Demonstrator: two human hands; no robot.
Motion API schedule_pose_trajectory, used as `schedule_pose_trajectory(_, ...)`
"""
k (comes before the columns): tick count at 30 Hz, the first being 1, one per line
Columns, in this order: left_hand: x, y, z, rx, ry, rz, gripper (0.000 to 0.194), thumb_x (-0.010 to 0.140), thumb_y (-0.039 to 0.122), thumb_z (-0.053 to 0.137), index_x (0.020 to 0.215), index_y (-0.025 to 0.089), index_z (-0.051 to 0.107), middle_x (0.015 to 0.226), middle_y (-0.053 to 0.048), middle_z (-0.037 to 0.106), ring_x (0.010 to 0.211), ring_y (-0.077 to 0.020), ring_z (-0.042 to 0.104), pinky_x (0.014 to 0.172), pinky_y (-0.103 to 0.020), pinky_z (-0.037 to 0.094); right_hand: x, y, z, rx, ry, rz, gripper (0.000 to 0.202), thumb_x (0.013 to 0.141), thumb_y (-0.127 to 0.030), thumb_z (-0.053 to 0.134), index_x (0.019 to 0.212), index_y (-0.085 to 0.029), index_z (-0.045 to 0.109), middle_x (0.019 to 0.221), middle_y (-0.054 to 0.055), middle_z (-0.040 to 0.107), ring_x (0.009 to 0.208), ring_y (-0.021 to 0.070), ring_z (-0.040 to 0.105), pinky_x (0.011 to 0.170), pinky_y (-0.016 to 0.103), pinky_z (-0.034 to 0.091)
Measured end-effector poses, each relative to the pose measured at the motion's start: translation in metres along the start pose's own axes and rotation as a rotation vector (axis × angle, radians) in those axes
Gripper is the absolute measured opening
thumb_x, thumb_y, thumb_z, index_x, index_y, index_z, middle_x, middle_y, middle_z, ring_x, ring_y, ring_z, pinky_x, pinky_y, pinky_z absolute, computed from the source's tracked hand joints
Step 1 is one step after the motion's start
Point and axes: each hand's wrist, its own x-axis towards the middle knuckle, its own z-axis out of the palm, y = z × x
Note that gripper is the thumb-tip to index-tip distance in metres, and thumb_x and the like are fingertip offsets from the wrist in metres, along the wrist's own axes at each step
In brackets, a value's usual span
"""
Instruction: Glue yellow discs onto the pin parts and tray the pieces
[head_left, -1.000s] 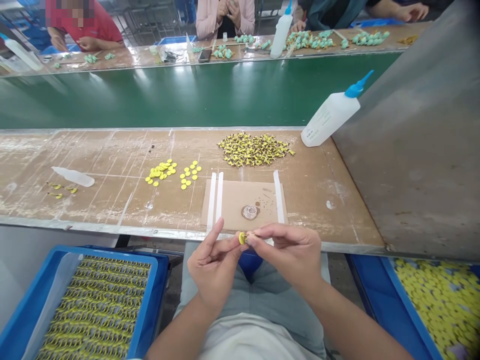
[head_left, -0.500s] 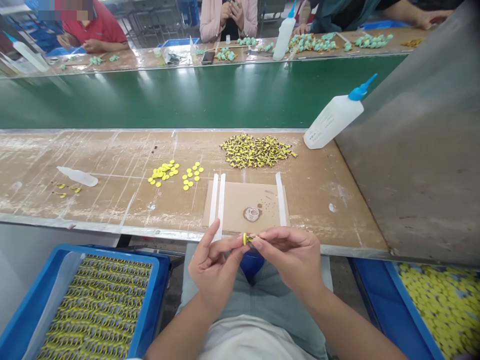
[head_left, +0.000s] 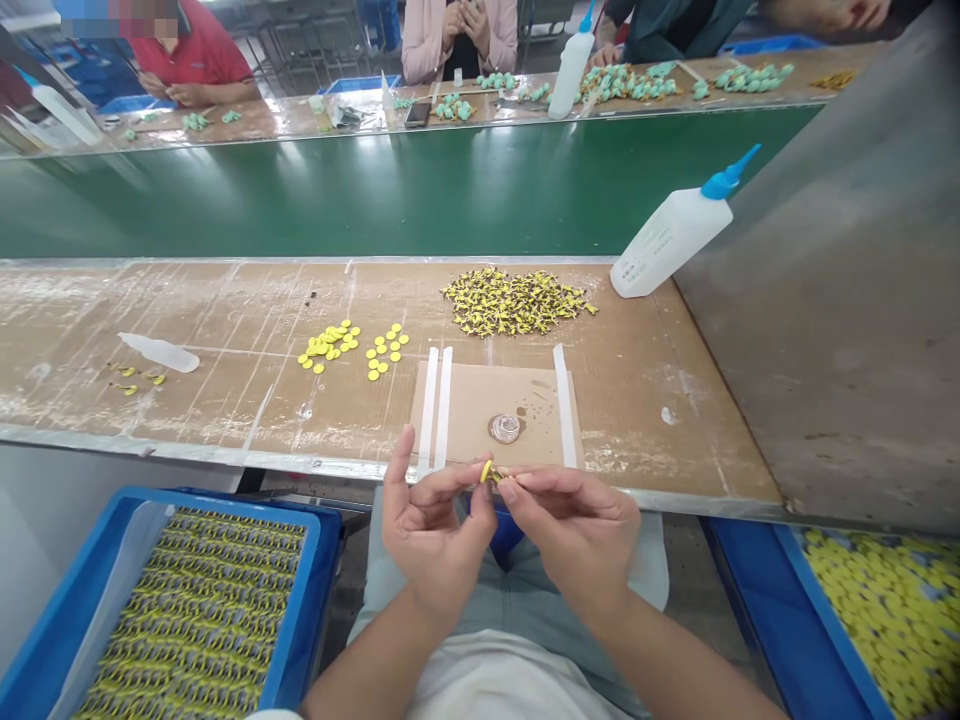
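Just in front of the table's near edge, my left hand pinches a yellow disc between thumb and fingers, its index finger pointing up. My right hand is closed on a small yellow-and-black piece that meets the disc's right side; whether they are joined I cannot tell. Behind the hands lies a cardboard sheet with white tape strips, bearing a small round blob of clear material. A heap of small yellow-and-black pieces sits beyond it, and loose yellow discs lie to the left.
A white glue bottle leans by the grey metal panel at right. Blue trays hold rows of assembled pieces at lower left and yellow discs at lower right. Beyond the green belt, other people sit at a bench.
The yellow disc has tilted and shifted slightly left between my left fingertips. My left thumb has moved a little lower, while my right hand stays close against the piece.
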Motion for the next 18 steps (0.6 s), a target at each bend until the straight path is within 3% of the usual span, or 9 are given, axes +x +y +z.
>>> schedule_pose_trajectory(12,0.0003,-0.0002,0.0069,0.013,0.061,-0.038,0.081,0.076,0.017,0.088,0.146,0.023,0.047,0.082,-0.001,0.081,0.089,-0.0247,0.08,0.077,-0.028,0.067,0.0,0.0011,0.0055,-0.048,0.028,-0.071,0.015,0.078,-0.013,0.089,0.082,-0.025,0.081,0.085,0.003,0.078,0.074,0.0224,0.078,0.076,0.03,0.07)
schedule_pose_trajectory(18,0.0013,-0.0005,0.0084,0.029,0.04,0.022,0.083,0.078,0.013,0.084,0.149,0.021,0.043,0.083,0.0,0.081,0.094,-0.0248,0.08,0.082,-0.03,0.066,0.0001,0.0044,0.0063,-0.027,0.063,-0.06,0.015,0.078,-0.013,0.09,0.081,-0.025,0.081,0.084,0.003,0.078,0.073,0.0221,0.078,0.076,0.028,0.069)
